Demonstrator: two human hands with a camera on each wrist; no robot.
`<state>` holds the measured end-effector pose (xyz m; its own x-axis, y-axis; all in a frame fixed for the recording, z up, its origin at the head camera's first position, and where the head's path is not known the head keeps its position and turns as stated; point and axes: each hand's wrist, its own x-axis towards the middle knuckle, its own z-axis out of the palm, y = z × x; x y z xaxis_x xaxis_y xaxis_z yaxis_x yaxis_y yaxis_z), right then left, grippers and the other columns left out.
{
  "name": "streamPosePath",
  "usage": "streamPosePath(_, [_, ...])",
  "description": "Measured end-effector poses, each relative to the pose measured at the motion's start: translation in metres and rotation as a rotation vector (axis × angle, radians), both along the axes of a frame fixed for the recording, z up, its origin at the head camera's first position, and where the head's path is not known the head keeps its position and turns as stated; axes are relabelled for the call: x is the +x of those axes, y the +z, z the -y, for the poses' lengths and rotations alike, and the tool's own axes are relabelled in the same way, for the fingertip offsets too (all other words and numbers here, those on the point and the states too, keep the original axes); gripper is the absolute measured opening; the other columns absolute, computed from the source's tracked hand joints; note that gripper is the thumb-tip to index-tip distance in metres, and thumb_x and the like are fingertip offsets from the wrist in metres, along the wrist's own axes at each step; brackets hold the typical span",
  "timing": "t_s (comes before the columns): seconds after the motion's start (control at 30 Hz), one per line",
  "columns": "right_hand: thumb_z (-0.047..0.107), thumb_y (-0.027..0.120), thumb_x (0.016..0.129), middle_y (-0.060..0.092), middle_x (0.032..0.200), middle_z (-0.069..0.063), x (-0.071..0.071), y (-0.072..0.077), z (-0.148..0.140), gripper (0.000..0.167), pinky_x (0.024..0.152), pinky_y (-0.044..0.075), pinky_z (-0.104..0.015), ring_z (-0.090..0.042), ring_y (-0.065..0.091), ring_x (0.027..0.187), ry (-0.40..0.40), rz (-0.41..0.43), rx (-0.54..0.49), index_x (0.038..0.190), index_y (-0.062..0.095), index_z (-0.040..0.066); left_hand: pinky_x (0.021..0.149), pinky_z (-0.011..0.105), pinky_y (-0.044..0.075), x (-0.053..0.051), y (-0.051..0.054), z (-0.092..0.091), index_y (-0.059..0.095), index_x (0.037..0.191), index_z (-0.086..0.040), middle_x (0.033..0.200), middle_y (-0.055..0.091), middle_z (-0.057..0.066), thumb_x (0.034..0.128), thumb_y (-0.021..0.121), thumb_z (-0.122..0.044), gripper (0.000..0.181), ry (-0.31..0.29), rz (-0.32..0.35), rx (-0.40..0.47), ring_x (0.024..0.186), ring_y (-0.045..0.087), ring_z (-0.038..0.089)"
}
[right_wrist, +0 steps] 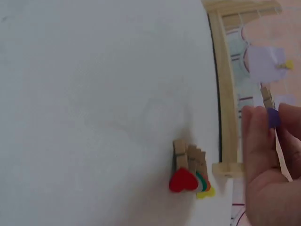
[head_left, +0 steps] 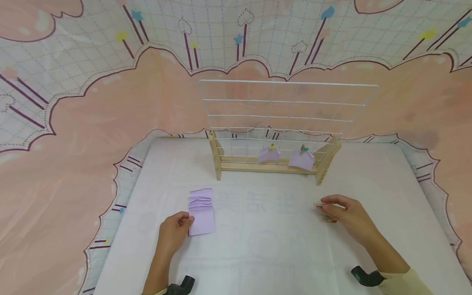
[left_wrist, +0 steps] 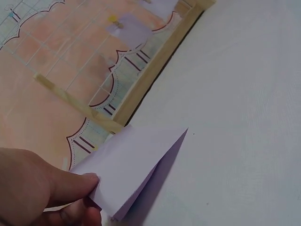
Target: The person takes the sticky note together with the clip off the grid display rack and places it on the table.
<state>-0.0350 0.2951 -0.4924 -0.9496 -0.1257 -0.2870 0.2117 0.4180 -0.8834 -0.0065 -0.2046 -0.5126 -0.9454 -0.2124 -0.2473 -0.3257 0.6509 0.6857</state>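
My left hand (head_left: pixel 174 230) pinches a purple paper slip (left_wrist: pixel 134 162) by its edge, thumb on top. In the head view more purple slips (head_left: pixel 200 200) lie fanned out just beyond that slip on the white table. My right hand (head_left: pixel 348 215) holds a small wooden clothespin (right_wrist: pixel 266 98) with a purple decoration between thumb and fingers. Below that hand several clothespins (right_wrist: pixel 186 165) lie together on the table, showing red, green, orange and yellow decorations. Two purple slips, the left one (head_left: pixel 269 154) and the right one (head_left: pixel 301 159), hang from the wire rack by clothespins.
The white wire grid rack (head_left: pixel 273 102) stands on a wooden base (head_left: pixel 267 167) at the back of the table (head_left: pixel 258 254). Behind it hangs a pink and white patterned cloth (head_left: pixel 169 94). Dark devices are strapped to both wrists.
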Motion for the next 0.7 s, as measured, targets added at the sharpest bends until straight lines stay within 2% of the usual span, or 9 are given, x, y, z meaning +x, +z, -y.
streamPosePath(0.17, [0.033,0.069,0.099,0.071,0.126,-0.013,0.008,-0.003,-0.012,0.041,0.081,0.058,-0.023,-0.001,0.069,0.097,0.004,-0.001,0.092,0.126,0.068,0.002,0.067,0.028,0.046,0.001,-0.001,0.002,0.073,0.105,-0.002,0.086,0.073,0.005,0.0959,0.068,-0.016,0.018,-0.007,-0.021,-0.047,0.076,0.06,0.016])
streamPosePath(0.27, [0.039,0.07,0.097,0.07,0.128,-0.013,0.013,-0.003,-0.02,0.041,0.082,0.055,-0.02,0.005,0.065,0.101,0.014,0.012,0.224,0.123,0.071,0.008,0.067,0.028,0.045,0.001,-0.002,0.002,0.073,0.104,-0.002,0.084,0.072,0.004,0.0951,0.069,-0.016,0.017,-0.011,-0.037,-0.068,0.074,0.057,0.015])
streamPosePath(0.33, [0.042,0.071,0.095,0.071,0.128,-0.011,0.017,-0.005,-0.024,0.039,0.086,0.055,-0.025,-0.002,0.064,0.109,0.028,0.014,0.295,0.119,0.073,0.011,0.067,0.028,0.044,0.002,-0.004,0.002,0.073,0.103,-0.003,0.081,0.071,0.003,0.0942,0.07,-0.016,0.016,-0.011,-0.051,-0.08,0.072,0.056,0.015])
streamPosePath(0.47, [0.044,0.072,0.094,0.073,0.124,-0.008,0.023,-0.009,-0.03,0.036,0.09,0.056,-0.043,-0.028,0.065,0.12,0.072,0.023,0.373,0.115,0.075,0.016,0.067,0.029,0.043,0.003,-0.008,0.003,0.073,0.103,-0.002,0.08,0.069,0.002,0.0936,0.07,-0.015,0.016,-0.014,-0.062,-0.089,0.072,0.054,0.015])
streamPosePath(0.53, [0.044,0.072,0.094,0.073,0.123,-0.008,0.026,-0.01,-0.032,0.035,0.088,0.056,-0.042,-0.032,0.065,0.119,0.092,0.029,0.379,0.115,0.074,0.016,0.068,0.029,0.043,0.003,-0.009,0.004,0.073,0.103,-0.002,0.08,0.069,0.003,0.0937,0.07,-0.015,0.016,-0.011,-0.056,-0.086,0.073,0.055,0.016])
streamPosePath(0.6, [0.042,0.072,0.094,0.074,0.12,-0.006,0.028,-0.012,-0.033,0.033,0.085,0.056,-0.035,-0.027,0.068,0.113,0.106,0.034,0.381,0.114,0.074,0.016,0.069,0.03,0.043,0.002,-0.01,0.004,0.072,0.104,-0.002,0.082,0.069,0.004,0.0941,0.07,-0.015,0.017,-0.009,-0.045,-0.081,0.075,0.055,0.017])
streamPosePath(0.7, [0.04,0.073,0.094,0.076,0.111,-0.002,0.03,-0.014,-0.033,0.03,0.078,0.053,-0.024,-0.01,0.068,0.099,0.116,0.024,0.393,0.112,0.074,0.016,0.069,0.03,0.044,0.002,-0.01,0.004,0.072,0.105,-0.002,0.084,0.069,0.005,0.0944,0.07,-0.016,0.017,-0.002,-0.027,-0.073,0.077,0.057,0.018])
